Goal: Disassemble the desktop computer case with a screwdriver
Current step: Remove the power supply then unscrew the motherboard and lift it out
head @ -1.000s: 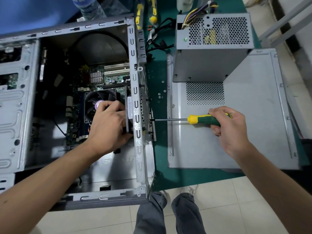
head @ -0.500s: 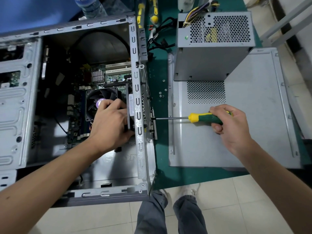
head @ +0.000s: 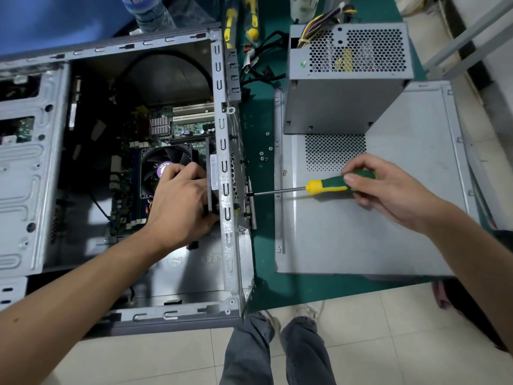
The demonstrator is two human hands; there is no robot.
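Green-and-yellow screwdriver (head: 330,185), grey perforated power supply (head: 347,79)

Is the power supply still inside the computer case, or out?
Out. The power supply stands on the removed side panel, right of the open case.

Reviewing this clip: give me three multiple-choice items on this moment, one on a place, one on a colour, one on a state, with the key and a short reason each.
1. Where does the power supply unit stand?
A. inside the case
B. on the removed side panel
C. on the floor

2. What colours is the handle of the screwdriver in use?
A. red and black
B. blue and white
C. green and yellow

3. What is the right hand doing?
A. gripping the screwdriver handle
B. resting flat on the panel
C. holding a loose screw

Key: B, its base rests on the panel's far end; C, green grip with a yellow collar; A, fingers curl round the handle, tip at the computer case rear edge.
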